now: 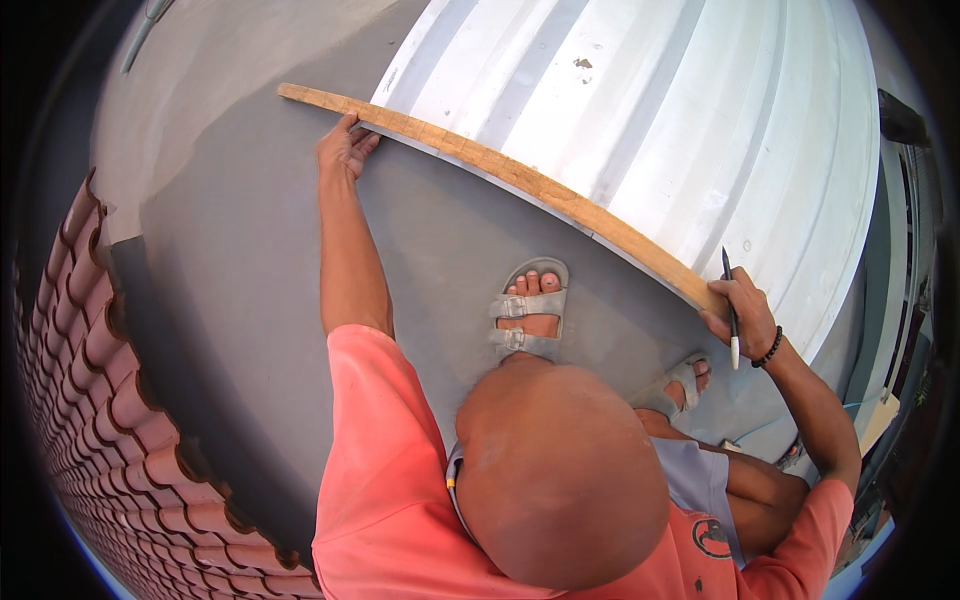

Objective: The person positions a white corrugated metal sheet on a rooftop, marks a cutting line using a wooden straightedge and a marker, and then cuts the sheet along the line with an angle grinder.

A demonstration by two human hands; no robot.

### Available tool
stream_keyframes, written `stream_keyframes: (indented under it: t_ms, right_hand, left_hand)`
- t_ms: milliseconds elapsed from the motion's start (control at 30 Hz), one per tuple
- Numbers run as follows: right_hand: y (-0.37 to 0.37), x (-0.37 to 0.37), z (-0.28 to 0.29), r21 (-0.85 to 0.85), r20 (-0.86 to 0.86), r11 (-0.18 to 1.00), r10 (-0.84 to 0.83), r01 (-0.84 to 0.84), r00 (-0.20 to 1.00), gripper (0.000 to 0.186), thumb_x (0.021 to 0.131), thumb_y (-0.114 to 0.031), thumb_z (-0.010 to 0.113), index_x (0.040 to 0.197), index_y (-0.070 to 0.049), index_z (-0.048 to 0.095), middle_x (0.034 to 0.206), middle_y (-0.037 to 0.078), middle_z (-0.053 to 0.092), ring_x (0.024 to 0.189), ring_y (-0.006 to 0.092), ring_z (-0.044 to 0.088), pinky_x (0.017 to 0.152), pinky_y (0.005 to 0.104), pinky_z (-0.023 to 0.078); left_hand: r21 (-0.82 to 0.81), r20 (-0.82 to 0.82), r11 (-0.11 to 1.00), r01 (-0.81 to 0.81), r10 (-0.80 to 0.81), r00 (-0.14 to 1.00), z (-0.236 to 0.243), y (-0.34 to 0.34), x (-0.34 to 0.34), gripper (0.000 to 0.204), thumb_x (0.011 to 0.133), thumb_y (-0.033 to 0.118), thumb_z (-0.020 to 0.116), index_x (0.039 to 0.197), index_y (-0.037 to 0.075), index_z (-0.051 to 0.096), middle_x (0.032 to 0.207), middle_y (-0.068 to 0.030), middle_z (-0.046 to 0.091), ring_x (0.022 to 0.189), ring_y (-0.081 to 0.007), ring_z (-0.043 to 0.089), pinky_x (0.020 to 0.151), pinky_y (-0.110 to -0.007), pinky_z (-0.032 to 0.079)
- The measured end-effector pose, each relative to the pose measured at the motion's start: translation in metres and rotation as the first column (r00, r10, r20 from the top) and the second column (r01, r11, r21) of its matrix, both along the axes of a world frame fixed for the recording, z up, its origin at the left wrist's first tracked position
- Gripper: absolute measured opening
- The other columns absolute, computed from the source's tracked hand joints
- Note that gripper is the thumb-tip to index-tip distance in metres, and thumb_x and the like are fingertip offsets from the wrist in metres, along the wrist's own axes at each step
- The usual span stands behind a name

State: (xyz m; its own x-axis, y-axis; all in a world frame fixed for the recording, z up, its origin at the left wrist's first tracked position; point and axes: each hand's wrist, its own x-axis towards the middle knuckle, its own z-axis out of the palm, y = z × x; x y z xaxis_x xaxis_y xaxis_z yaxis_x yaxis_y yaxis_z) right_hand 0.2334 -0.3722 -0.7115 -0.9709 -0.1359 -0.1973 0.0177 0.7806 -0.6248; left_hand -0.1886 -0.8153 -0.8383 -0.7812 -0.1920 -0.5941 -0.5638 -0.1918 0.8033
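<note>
A long wooden batten (520, 178) lies across the near edge of a white ribbed metal sheet (640, 110), its left end jutting past the sheet's corner. My left hand (347, 150) is closed on the batten near that end, with some fingers under the sheet's edge. At the batten's other end, my right hand (742, 308) is closed on the wood. It also holds a slim pen (728, 290) with a dark upper part and a white lower end. The pen points away from me and stands clear of the sheet. Parts of the right fingers are hidden.
Grey concrete floor (240, 220) lies under the sheet. Red roof tiles (120, 440) run along the left, below the floor's edge. My sandalled feet (530, 305) are just short of the sheet. A thin blue cord (770, 425) lies at right.
</note>
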Motion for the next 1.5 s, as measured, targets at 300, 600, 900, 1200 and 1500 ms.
stream_keyframes:
  t_ms: [300, 600, 900, 1200, 1500]
  right_hand:
    - [-0.002, 0.001, -0.003, 0.008, -0.017, 1.0, -0.005, 0.005, 1.0, 0.041, 0.074, -0.009, 0.074, 0.109, -0.002, 0.054, 0.086, 0.018, 0.05, 0.069, 0.0369, 0.057, 0.059, 0.0427, 0.047]
    - [-0.001, 0.002, -0.001, 0.024, -0.02, 1.0, 0.014, -0.014, 1.0, 0.042, 0.074, -0.007, 0.074, 0.11, -0.002, 0.053, 0.086, 0.018, 0.05, 0.069, 0.0366, 0.058, 0.058, 0.0424, 0.047]
    - [-0.002, -0.001, -0.001, 0.01, -0.056, 1.0, 0.026, -0.026, 0.998, 0.043, 0.073, -0.009, 0.076, 0.109, -0.002, 0.053, 0.084, 0.018, 0.051, 0.068, 0.0333, 0.057, 0.058, 0.0393, 0.047]
    - [-0.005, 0.001, 0.005, 0.051, 0.011, 0.999, -0.006, 0.006, 1.0, 0.046, 0.075, -0.008, 0.074, 0.114, -0.003, 0.052, 0.102, 0.023, 0.055, 0.084, 0.0407, 0.062, 0.068, 0.0431, 0.052]
    - [-0.013, 0.003, 0.009, 0.046, 0.048, 0.993, -0.113, 0.111, 0.992, 0.045, 0.076, -0.006, 0.073, 0.115, -0.003, 0.051, 0.116, 0.027, 0.055, 0.091, 0.0443, 0.063, 0.072, 0.0431, 0.055]
  left_hand:
    - [0.076, -0.08, 0.995, 0.068, -0.062, 0.995, -0.004, -0.008, -0.001, 0.039, 0.089, 0.014, 0.066, 0.115, -0.012, 0.053, 0.113, -0.0247, 0.057, 0.097, -0.0337, 0.061, 0.074, -0.038, 0.059]
    - [0.025, -0.047, 0.999, 0.049, -0.047, 0.998, -0.003, -0.006, 0.0, 0.03, 0.09, 0.011, 0.064, 0.11, -0.009, 0.056, 0.101, -0.0217, 0.062, 0.086, -0.0265, 0.064, 0.069, -0.033, 0.059]
    - [0.14, 0.044, 0.987, 0.074, -0.081, 0.996, -0.01, -0.019, -0.013, 0.029, 0.088, 0.015, 0.068, 0.106, -0.004, 0.056, 0.094, -0.0168, 0.059, 0.082, -0.0251, 0.063, 0.068, -0.03, 0.061]
    - [0.223, 0.06, 0.963, 0.152, -0.169, 0.984, -0.024, -0.031, -0.023, 0.035, 0.084, 0.015, 0.071, 0.106, -0.006, 0.054, 0.091, -0.0163, 0.058, 0.078, -0.0262, 0.063, 0.069, -0.028, 0.061]
    - [0.214, 0.01, 0.96, 0.178, -0.184, 0.983, -0.024, -0.034, -0.015, 0.034, 0.085, 0.014, 0.069, 0.106, -0.007, 0.053, 0.09, -0.0177, 0.061, 0.081, -0.0269, 0.063, 0.069, -0.028, 0.059]
